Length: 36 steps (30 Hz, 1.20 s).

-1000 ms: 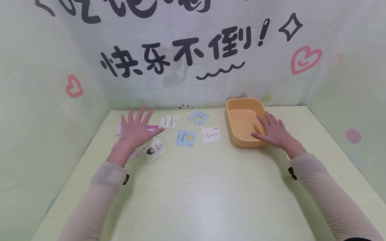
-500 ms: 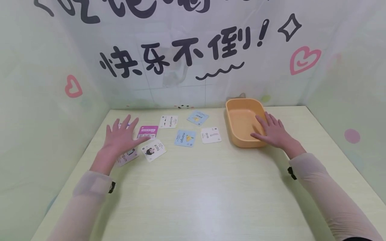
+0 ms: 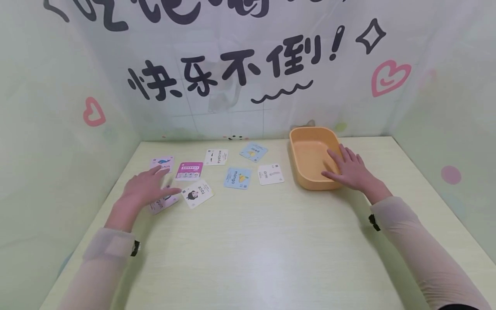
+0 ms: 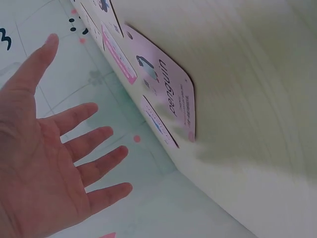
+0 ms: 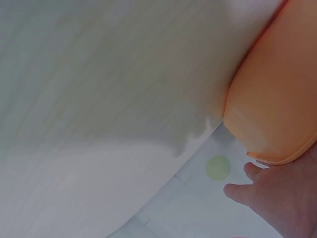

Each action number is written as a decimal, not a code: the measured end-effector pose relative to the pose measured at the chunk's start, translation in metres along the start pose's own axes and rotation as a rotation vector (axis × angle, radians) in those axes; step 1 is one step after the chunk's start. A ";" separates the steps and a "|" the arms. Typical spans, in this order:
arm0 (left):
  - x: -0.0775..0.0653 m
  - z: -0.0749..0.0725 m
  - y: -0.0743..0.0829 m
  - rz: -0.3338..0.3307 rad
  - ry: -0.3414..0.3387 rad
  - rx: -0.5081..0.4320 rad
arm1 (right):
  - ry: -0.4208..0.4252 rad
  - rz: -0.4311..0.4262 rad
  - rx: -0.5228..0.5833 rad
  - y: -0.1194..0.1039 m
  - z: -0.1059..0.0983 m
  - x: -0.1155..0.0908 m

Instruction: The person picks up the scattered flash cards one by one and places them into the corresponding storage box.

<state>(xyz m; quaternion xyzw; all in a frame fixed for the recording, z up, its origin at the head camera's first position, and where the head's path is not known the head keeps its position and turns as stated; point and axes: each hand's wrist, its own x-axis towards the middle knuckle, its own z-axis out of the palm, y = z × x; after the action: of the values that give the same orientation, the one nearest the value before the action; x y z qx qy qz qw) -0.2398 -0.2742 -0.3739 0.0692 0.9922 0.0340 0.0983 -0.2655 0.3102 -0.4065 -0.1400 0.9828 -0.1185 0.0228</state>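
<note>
My left hand point(image 3: 141, 189) hovers, fingers spread, above a lilac penguin card point(image 3: 162, 206), covering part of it. The left wrist view has this card point(image 4: 171, 91) apart from the hand point(image 4: 47, 158), with nothing in the palm. Just beyond the fingers lies a dolphin card point(image 3: 164, 161), partly hidden. A face card point(image 3: 198, 193) sits right of the thumb tip. Over the right rim of an orange bin point(image 3: 310, 148) is my right hand point(image 3: 354, 172), fingers extended and thumb toward the inside. Whether it touches the rim I cannot tell.
Behind the face card lies a magenta card point(image 3: 189, 171). Eyebrow point(image 3: 216, 157), pear point(image 3: 253, 151), mango point(image 3: 237, 178) and arm point(image 3: 271, 174) cards lie flat between it and the bin. A printed curtain point(image 3: 240, 116) bounds the light wooden table point(image 3: 255, 245) at the back.
My left hand has moved left and toward me, lowering over the penguin card. This uncovers the magenta card and much of the dolphin card. My right hand stays at the bin.
</note>
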 end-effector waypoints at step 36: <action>-0.020 0.029 -0.066 -0.035 -0.079 -0.286 | -0.006 0.001 0.022 -0.004 -0.002 -0.002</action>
<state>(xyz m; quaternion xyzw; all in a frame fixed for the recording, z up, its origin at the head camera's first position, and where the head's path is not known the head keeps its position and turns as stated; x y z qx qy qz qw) -0.2232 -0.3407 -0.4038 0.0386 0.9736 0.1706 0.1464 -0.2626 0.3080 -0.4033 -0.1398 0.9814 -0.1290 0.0275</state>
